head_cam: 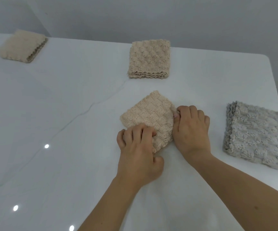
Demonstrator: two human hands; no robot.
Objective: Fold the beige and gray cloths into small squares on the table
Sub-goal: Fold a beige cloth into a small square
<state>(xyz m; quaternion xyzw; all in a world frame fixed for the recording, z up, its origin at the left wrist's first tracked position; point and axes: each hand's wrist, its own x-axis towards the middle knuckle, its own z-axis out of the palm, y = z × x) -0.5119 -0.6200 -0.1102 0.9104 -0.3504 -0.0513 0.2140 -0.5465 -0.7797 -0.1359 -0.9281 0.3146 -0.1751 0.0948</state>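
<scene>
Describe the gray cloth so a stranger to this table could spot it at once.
Start from the white table and go to its right edge, to the right of the right hand. The gray cloth lies there, partly cut off by the frame, with no hand on it. It is the only gray piece and looks larger than the three beige ones.

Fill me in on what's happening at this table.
A person is folding cloths on a white table. Both hands work a beige cloth in the middle: the left hand grips its near corner, the right hand pinches its right edge. Two more beige cloths already lie folded into squares, one at the far edge and one at the far left. A gray cloth lies to the right, untouched and larger than the squares.
</scene>
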